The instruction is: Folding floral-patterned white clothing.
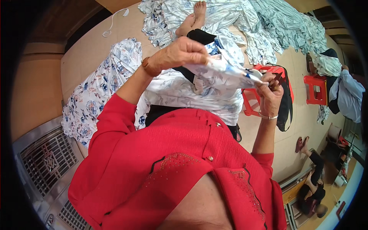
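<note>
My left hand (pixel 187 51), with a brown band at its wrist, pinches one edge of a white cloth with blue print (pixel 227 77). The cloth is stretched between both hands above my lap, and part of it is blurred. My right hand (pixel 268 96), wearing a pale bangle, grips the other end. A small tool with dark pointed blades, seemingly thread snips (pixel 278 77), is held in that same hand; the fingers partly hide it. A white label (pixel 198 83) hangs from the fabric below. More of the pale printed fabric (pixel 195 97) covers my lap.
Floral cloth (pixel 100 86) spreads to my left. Heaped printed fabric (pixel 207 14) and grey-green fabric (pixel 281 26) lie beyond bare feet (pixel 198 11). A red plastic stool (pixel 250 100) and black bag (pixel 284 106) stand at right. Two other people sit farther right.
</note>
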Tool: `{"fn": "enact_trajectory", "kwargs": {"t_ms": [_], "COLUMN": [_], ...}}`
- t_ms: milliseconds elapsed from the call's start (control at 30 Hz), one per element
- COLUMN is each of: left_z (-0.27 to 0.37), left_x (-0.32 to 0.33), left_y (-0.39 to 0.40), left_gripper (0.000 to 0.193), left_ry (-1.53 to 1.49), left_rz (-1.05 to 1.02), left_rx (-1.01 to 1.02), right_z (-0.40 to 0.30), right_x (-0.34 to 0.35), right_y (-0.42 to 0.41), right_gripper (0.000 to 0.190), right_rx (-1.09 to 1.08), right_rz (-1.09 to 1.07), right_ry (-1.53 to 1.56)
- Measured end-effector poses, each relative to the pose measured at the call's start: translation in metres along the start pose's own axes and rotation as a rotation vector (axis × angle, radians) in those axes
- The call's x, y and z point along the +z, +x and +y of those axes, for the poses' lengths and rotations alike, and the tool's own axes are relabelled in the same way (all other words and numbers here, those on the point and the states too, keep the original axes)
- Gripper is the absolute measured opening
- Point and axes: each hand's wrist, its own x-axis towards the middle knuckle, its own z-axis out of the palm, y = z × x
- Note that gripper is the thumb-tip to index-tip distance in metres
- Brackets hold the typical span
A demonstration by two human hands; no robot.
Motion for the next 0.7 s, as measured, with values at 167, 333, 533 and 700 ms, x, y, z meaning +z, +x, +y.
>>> {"fn": "enact_trajectory", "kwargs": {"t_ms": [167, 333, 533, 700], "left_z": [-0.01, -0.023, -0.03, -0.022], "left_x": [-0.004, 0.007, 0.039, 0.054], "left_y": [-0.028, -0.03, -0.017, -0.028], "left_gripper": [0.02, 0.023, 0.049, 0.032], "left_ry": [0.157, 0.197, 0.316, 0.338], "left_rz": [-0.22, -0.155, -0.003, -0.012], "left_rx": [-0.028, -0.014, 0.342, 0.12], "right_z": [-0.014, -0.011, -0.011, -0.006], "right_x": [-0.008, 0.013, 0.059, 0.063], "right_y": [-0.033, -0.041, -0.027, -0.016], "right_gripper": [0.011, 0.013, 0.01, 0.018], "right_rx": [0.158, 0.185, 0.155, -0.062], "right_rz": [-0.294, -0.383, -0.369, -0.419], "right_ry": [-0.274, -0.274, -0.197, -0.409]}}
